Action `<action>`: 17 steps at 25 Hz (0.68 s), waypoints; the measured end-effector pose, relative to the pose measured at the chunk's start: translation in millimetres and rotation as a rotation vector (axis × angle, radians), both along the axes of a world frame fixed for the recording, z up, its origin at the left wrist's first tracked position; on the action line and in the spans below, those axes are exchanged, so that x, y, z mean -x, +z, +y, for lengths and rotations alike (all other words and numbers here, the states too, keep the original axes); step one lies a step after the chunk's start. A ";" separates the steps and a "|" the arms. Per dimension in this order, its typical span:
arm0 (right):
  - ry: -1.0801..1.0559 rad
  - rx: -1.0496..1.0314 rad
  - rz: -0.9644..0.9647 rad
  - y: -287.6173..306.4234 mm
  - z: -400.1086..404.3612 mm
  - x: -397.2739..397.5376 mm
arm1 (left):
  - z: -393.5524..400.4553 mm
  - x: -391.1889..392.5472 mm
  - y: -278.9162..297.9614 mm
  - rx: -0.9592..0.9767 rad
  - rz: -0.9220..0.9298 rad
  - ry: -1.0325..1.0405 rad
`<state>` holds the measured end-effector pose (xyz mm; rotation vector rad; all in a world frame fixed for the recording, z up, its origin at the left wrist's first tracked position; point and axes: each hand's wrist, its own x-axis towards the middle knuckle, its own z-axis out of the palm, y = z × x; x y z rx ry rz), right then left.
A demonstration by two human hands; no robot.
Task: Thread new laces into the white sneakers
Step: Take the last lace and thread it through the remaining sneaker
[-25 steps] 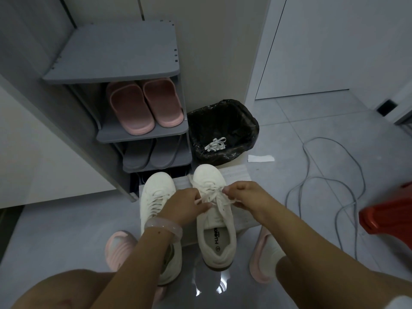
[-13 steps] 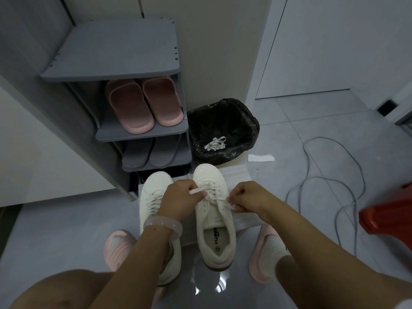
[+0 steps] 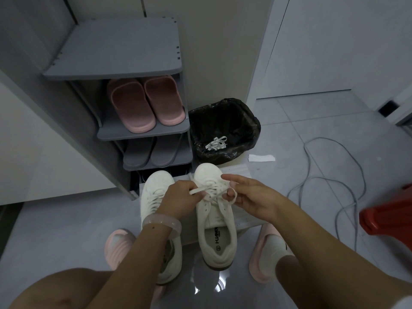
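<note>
**Both hands on the lace of the right-hand sneaker**

In front of the grey shoe rack [image 3: 142, 130], two white sneakers stand side by side on a pale sheet [image 3: 243, 219] on the floor, their long axes running away from the person, toes toward the rack and heels toward the person's knees. The left hand [image 3: 180, 201] is clenched on one end of the white lace [image 3: 198, 190] above the eyelets of the right-hand sneaker [image 3: 215, 219]. The right hand [image 3: 252, 197] pinches the other end, which curls in a small loop under its fingertips. The left-hand sneaker [image 3: 156, 197] lies just beside the first, partly under the left wrist, which wears a pale bracelet [image 3: 161, 221].

Just right of the rack, a bin lined with a black bag [image 3: 225, 130] holds a loose white lace [image 3: 216, 142]. The rack holds pink slippers [image 3: 145, 103] on one shelf and grey slippers [image 3: 153, 150] on the shelf below.

Against half a second ago, the right hand has risen and opened out from a fist to a fingertip pinch, and the lace loop now shows below it.
</note>
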<state>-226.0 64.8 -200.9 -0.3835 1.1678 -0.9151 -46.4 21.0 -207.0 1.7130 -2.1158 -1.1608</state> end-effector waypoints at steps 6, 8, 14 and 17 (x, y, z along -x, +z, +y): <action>0.514 0.178 0.653 -10.1 7.4 -3.9 | 0.7 4.3 2.4 -0.050 0.049 0.041; 0.700 0.308 0.853 -12.6 6.9 -7.6 | 1.9 6.6 4.5 -0.060 0.049 0.050; 0.719 0.240 0.945 -25.1 1.4 -10.5 | 12.6 19.3 26.0 -0.196 0.097 -0.005; 0.766 0.274 1.092 -26.7 -0.9 -10.0 | 10.0 13.2 32.7 -0.192 0.038 -0.053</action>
